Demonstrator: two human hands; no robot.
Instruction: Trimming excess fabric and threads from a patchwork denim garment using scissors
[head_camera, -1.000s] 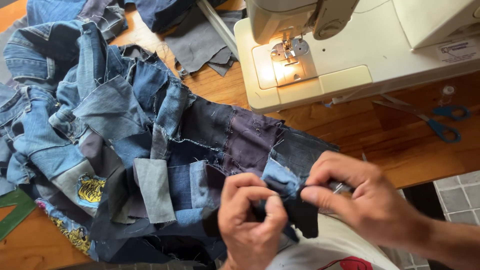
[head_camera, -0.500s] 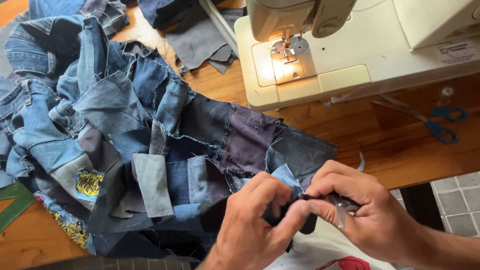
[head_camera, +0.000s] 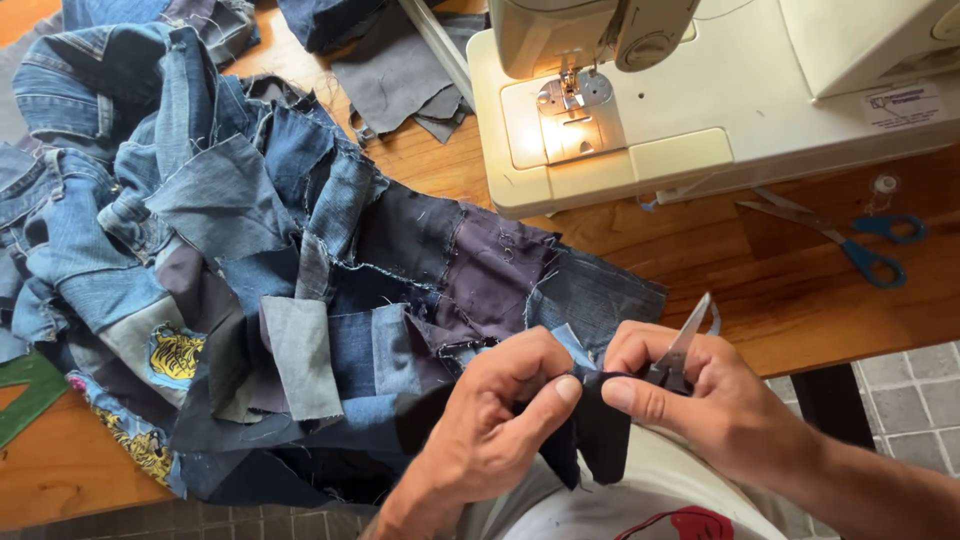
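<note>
**A:** At the near edge of the wooden table (head_camera: 780, 290), what do you have in view?

**B:** I see my left hand (head_camera: 490, 420) pinching a dark strip of cloth (head_camera: 590, 430) between thumb and forefinger, pulling it taut toward the right. My right hand (head_camera: 700, 400) is closed around small thread snips (head_camera: 680, 355), their blades angled up and to the right, with the forefinger pressed against the same strip. I judge the strip is held tight so the blades can get at it cleanly.

**A:** Where does the strip come from?

**B:** It hangs off the near edge of a patchwork of denim pieces (head_camera: 300, 260), blues and dark purples, heaped across the table's left half.

**A:** And farther back?

**B:** A white sewing machine (head_camera: 700, 110) with its lamp lit over the needle plate, and blue-handled scissors (head_camera: 850, 240) lying just beside it, well apart from both hands.
</note>
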